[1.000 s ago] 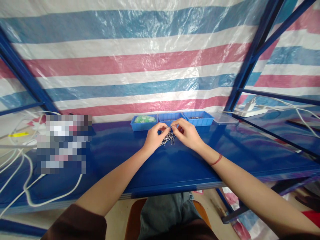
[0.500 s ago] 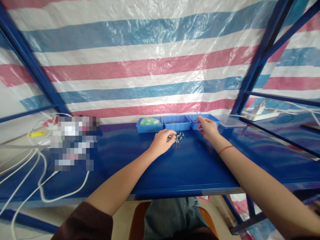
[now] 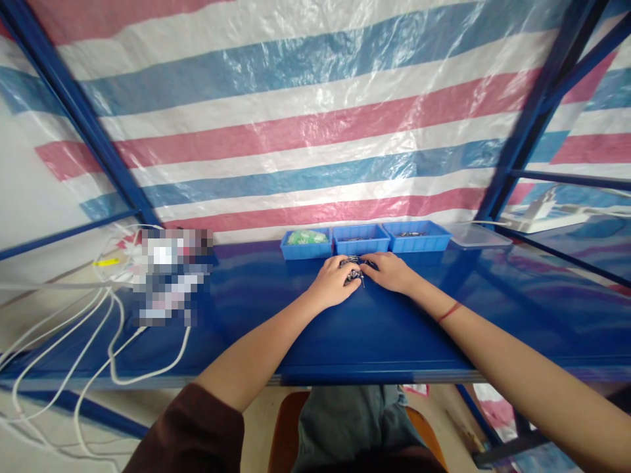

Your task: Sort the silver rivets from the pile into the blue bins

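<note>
A small heap of slim metal pins, rivet- or screw-like (image 3: 353, 277), lies on the blue table in front of the trays. My left hand (image 3: 334, 282) curls round the heap from the left, its thumb in front and fingers behind, with pins between them. From the right, my right hand (image 3: 389, 272) reaches into the same heap; its bent fingers and thumb close on pins at the edge, partly hidden. Just behind the hands stand three blue trays: the left tray (image 3: 306, 251) with a green-and-white bag (image 3: 306, 238), the middle tray (image 3: 362, 246) and the right tray (image 3: 419, 243), both with small metal parts.
A clear plastic lid (image 3: 480, 236) lies right of the trays, near a white power strip (image 3: 547, 215). White cables (image 3: 116, 358) and a pixelated cluster (image 3: 172, 276) occupy the left side. Blue frame posts (image 3: 547, 98) and a striped sheet (image 3: 315, 131) enclose the back.
My right hand left the heap for the right tray, then came back to the heap. My left hand has stayed curled at the heap. The view has swung slightly left.
</note>
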The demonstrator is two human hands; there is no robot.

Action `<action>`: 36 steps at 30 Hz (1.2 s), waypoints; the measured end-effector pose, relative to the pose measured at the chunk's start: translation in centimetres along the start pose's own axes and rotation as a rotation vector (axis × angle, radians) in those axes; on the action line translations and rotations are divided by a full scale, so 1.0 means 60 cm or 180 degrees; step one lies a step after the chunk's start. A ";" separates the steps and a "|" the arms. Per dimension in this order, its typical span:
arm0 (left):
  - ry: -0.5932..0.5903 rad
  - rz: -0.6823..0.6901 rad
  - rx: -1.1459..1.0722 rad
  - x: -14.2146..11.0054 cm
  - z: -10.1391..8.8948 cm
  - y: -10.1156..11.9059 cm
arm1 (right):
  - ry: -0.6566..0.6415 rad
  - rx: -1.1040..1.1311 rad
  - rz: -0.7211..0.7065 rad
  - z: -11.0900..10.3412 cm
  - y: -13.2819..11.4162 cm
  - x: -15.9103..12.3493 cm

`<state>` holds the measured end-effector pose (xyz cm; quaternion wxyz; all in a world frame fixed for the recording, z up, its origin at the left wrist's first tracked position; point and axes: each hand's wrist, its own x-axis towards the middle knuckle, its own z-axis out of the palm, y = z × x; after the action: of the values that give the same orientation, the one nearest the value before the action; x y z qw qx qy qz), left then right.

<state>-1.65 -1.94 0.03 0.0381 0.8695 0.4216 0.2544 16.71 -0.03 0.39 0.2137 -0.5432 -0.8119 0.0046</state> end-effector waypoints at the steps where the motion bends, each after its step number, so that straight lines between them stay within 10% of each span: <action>1: 0.0052 -0.0123 0.0033 0.000 0.001 0.001 | -0.0035 -0.0064 -0.0119 0.003 -0.001 0.000; 9: -0.0426 0.0016 0.0197 0.006 0.004 -0.006 | 0.0017 0.0123 -0.0481 -0.004 -0.008 0.001; 21: 0.0083 0.0060 -0.0230 0.013 0.001 -0.006 | 0.0664 0.1658 0.0106 -0.004 -0.016 0.002; 36: 0.0706 -0.0373 -0.1186 0.018 -0.006 -0.001 | 0.0365 0.4064 0.0546 -0.021 -0.050 -0.006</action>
<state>-1.32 -1.15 0.77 0.1662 0.7882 0.4187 0.4193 14.63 -1.88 2.10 0.5367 -0.3716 -0.5904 0.4746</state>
